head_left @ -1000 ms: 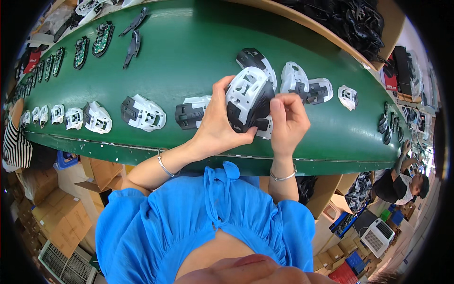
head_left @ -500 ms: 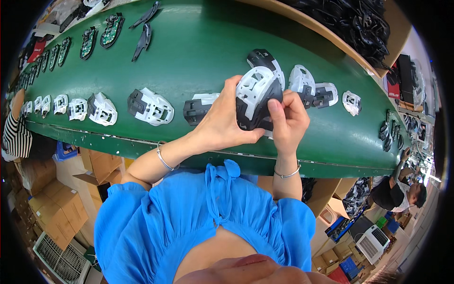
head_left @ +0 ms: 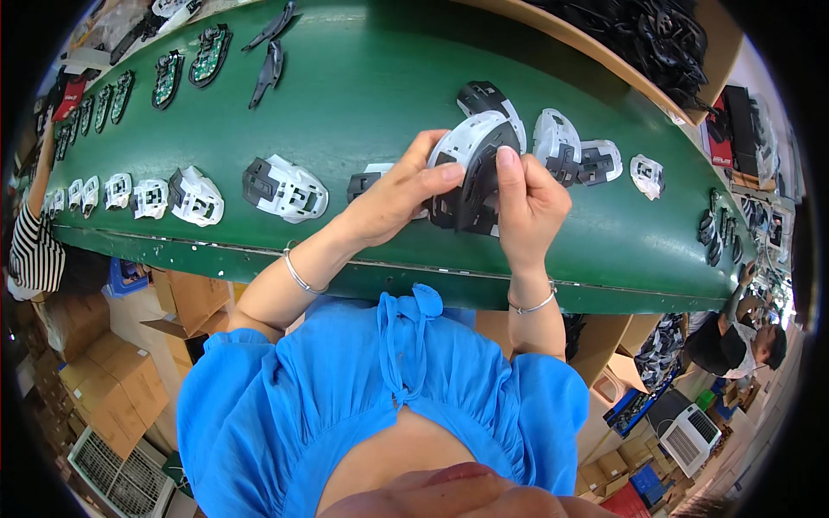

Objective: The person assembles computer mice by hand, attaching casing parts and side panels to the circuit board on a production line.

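Between my two hands is a curved plastic shell (head_left: 473, 142), white along the top and black below, tilted above the green table. My left hand (head_left: 393, 194) grips its left side, thumb on the front. My right hand (head_left: 534, 200) pinches the right edge, thumb pointing up against the black part. The fingers behind the shell are hidden. Just beyond lies another black-and-white shell (head_left: 490, 99), partly covered by the held one. A shell (head_left: 364, 183) by my left wrist is mostly hidden. To the right rest two more shells, one upright (head_left: 557, 142) and one sideways (head_left: 600, 162).
More white shells (head_left: 285, 188) line the green table (head_left: 371, 78) leftward. Circuit boards (head_left: 209, 56) and thin black pieces (head_left: 268, 73) lie at far left. A cardboard box (head_left: 596, 39) of black parts stands at far right. A co-worker's striped sleeve (head_left: 39, 250) shows at left.
The shell has been turned, showing more of its black side. My left thumb has moved from the shell's lower end up onto its front. My right thumb sits higher.
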`<state>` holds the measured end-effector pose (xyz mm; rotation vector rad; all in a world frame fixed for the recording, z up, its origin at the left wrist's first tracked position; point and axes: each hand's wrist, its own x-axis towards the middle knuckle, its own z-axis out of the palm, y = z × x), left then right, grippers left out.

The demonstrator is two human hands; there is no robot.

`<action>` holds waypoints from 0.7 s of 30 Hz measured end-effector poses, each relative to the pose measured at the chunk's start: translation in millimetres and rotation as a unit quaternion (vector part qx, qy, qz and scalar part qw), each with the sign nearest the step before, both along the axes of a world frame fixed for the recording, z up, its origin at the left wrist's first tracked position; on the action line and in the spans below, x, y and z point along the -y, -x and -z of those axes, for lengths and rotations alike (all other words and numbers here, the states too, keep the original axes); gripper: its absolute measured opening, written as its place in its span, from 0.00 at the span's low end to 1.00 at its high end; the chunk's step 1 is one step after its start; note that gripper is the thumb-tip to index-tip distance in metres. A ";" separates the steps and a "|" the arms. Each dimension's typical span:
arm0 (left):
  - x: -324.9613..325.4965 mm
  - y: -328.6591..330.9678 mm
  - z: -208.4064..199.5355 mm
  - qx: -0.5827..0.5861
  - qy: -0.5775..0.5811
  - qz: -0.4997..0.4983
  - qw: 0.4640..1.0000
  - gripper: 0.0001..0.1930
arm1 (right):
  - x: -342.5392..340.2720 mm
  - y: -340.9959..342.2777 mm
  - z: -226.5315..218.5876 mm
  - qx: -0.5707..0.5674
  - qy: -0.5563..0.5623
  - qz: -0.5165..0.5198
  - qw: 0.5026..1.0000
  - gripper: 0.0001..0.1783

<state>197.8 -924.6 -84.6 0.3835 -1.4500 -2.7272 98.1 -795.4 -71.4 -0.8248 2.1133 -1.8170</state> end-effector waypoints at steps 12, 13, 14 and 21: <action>10.0 -3.5 -2.9 0.048 -0.027 -0.033 0.998 0.34 | 10.0 4.2 -12.0 -0.034 -0.025 -0.083 0.996 0.16; 10.7 -4.2 -1.5 0.034 -0.047 -0.030 0.998 0.34 | 11.4 3.9 -11.5 -0.013 -0.008 -0.093 0.996 0.16; 10.3 -5.2 0.0 0.021 -0.067 -0.025 0.997 0.34 | 12.4 3.9 -9.5 -0.012 -0.008 -0.092 0.996 0.16; 8.2 -4.2 4.0 -0.006 0.013 -0.088 0.996 0.36 | 21.5 -10.0 -1.9 0.057 0.064 -0.063 0.994 0.11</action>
